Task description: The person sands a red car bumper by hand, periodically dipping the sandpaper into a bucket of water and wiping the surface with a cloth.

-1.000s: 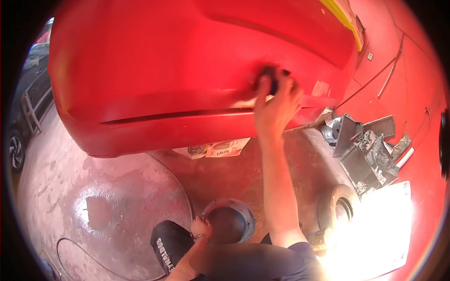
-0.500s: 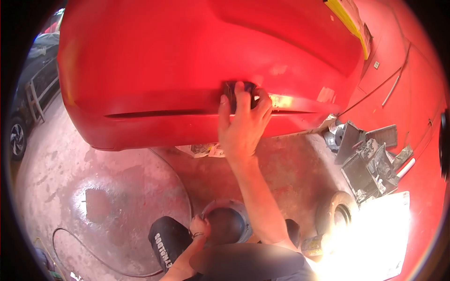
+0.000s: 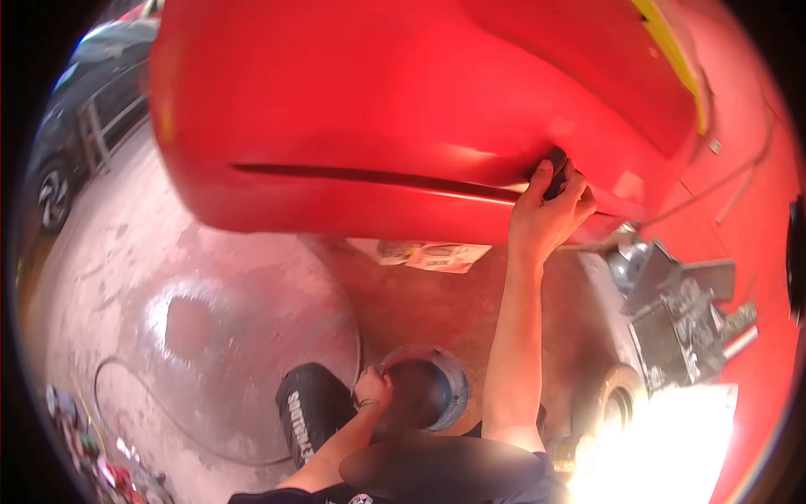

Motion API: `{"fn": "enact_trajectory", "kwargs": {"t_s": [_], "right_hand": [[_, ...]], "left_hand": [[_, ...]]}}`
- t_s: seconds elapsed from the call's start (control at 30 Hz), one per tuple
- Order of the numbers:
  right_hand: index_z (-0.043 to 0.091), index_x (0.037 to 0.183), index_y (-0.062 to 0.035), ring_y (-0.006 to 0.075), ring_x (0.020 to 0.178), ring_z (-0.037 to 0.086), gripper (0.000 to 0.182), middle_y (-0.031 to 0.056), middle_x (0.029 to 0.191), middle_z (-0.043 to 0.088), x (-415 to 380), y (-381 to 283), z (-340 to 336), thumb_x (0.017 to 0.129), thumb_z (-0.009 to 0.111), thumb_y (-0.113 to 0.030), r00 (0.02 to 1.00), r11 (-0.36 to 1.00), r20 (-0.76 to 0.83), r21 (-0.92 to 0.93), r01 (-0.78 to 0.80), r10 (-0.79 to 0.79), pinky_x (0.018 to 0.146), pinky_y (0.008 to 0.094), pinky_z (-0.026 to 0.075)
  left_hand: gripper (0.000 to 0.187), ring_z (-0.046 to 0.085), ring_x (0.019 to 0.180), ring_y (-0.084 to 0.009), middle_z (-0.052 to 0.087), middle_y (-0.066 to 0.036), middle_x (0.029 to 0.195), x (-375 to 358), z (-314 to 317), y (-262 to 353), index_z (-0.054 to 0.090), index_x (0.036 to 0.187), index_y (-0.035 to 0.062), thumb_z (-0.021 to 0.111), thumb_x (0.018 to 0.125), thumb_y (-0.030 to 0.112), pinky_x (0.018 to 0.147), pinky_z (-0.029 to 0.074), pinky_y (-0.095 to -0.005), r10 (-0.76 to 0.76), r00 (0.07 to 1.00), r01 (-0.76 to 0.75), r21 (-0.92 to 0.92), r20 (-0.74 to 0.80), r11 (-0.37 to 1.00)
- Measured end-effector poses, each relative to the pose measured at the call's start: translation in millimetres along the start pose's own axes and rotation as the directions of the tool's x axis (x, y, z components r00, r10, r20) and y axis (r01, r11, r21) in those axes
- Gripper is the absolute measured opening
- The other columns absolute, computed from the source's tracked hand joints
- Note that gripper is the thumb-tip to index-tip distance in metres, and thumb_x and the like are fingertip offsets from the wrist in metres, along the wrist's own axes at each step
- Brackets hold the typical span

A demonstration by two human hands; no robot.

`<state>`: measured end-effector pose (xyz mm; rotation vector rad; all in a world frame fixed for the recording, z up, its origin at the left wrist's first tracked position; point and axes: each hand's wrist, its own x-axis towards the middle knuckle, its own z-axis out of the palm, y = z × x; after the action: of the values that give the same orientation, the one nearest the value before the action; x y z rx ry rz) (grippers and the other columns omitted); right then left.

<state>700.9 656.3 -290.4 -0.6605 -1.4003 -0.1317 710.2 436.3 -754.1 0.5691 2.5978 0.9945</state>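
A large red car bumper [image 3: 353,92] fills the upper part of the view, with a long dark groove [image 3: 336,173] across its lower part. My right hand [image 3: 550,214] grips a small dark block, perhaps a sanding block [image 3: 554,172], between thumb and fingers and presses it to the bumper near the right end of the groove. Down by my knee, my left hand [image 3: 373,386] is closed beside the left rim of a round bucket [image 3: 457,395]. What its fingers hold, if anything, is hidden. The inside of the bucket looks dark.
Printed paper [image 3: 449,256] lies on the floor beneath the bumper. Dark scrap parts [image 3: 663,336] and a tyre [image 3: 620,403] are at right, near a glaring bright patch. A hose [image 3: 105,395] curves over the floor. A dark car [image 3: 54,181] stands at far left.
My right hand has slid the dark block rightward along the bumper. The view has shifted, so the bumper sits higher and farther right. My left hand stays by the bucket.
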Motion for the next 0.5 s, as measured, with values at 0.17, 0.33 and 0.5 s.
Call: {"fn": "enact_trajectory", "kwargs": {"t_s": [0.17,0.33,0.5], "right_hand": [[0.074,0.131,-0.0057,0.042,0.107,0.069,0.044,0.0216,0.119,0.072,-2,-28,-17,0.098,0.081,-0.035,0.914,0.912,0.075,-0.07,0.404,-0.399,0.085,0.0516,0.058],[0.071,0.13,-0.0042,0.0387,0.103,0.067,0.05,0.0186,0.106,0.075,13,-12,8,0.1,0.076,-0.044,0.985,0.978,0.018,-0.12,0.171,-0.17,0.089,0.0522,0.055],[0.072,0.132,-0.013,0.0407,0.112,0.066,0.051,0.0195,0.118,0.072,28,-2,0,0.1,0.072,-0.053,0.946,0.945,0.115,-0.094,0.313,-0.302,0.089,0.054,0.056]], "left_hand": [[0.039,0.074,0.105,-0.0419,0.073,-0.023,0.114,-5,-6,-2,0.069,0.116,0.0019,0.068,0.097,0.036,0.093,0.059,-0.0529,-0.013,1.0,0.012,0.032,0.022,0.999],[0.036,0.074,0.105,-0.0415,0.073,-0.023,0.114,-3,-13,4,0.069,0.116,0.003,0.07,0.096,0.033,0.093,0.06,-0.0529,-0.047,0.998,0.048,-0.019,0.034,0.999],[0.036,0.075,0.106,-0.0398,0.073,-0.022,0.116,-7,-14,6,0.069,0.119,0.0049,0.07,0.097,0.033,0.091,0.06,-0.0517,-0.074,0.995,0.076,-0.031,0.068,0.997]]}}
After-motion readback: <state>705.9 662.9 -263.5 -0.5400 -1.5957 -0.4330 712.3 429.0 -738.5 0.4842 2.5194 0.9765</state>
